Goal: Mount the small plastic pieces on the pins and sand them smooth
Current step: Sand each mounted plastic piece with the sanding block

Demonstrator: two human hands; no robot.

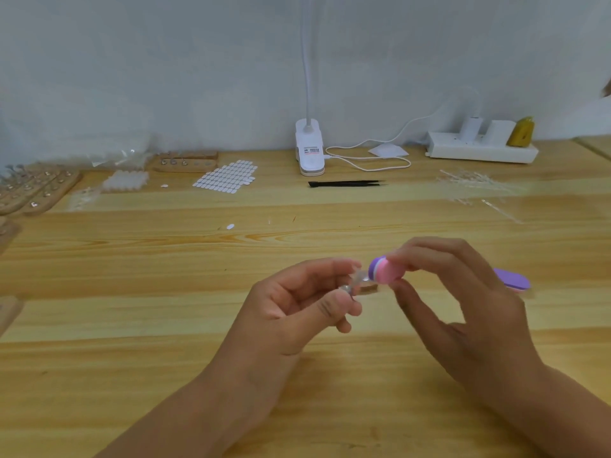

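Head view. My left hand (297, 299) is raised over the worktop (132, 325), fingers curled in. Thumb and forefinger pinch a pin (346, 288), and a small clear piece (358, 277) sits on its tip (blurred, so I cannot make out its shape). My right hand (463, 299) grips a pink-and-purple buffer (385, 272) between thumb and fingertips. The buffer's purple end touches the piece. Pin, piece and buffer are all held in the air near the middle of the worktop.

Just behind my right hand a purple file (514, 280) lies flat. Further back are black tweezers (344, 183), and a white lamp clamp (309, 147) stands against the wall. A power strip (479, 148) is to its right. Back left there is a sheet of white tabs (226, 176), with wooden racks (36, 188) of pins at the left edge. Clear sprues (472, 183) lie scattered back right.
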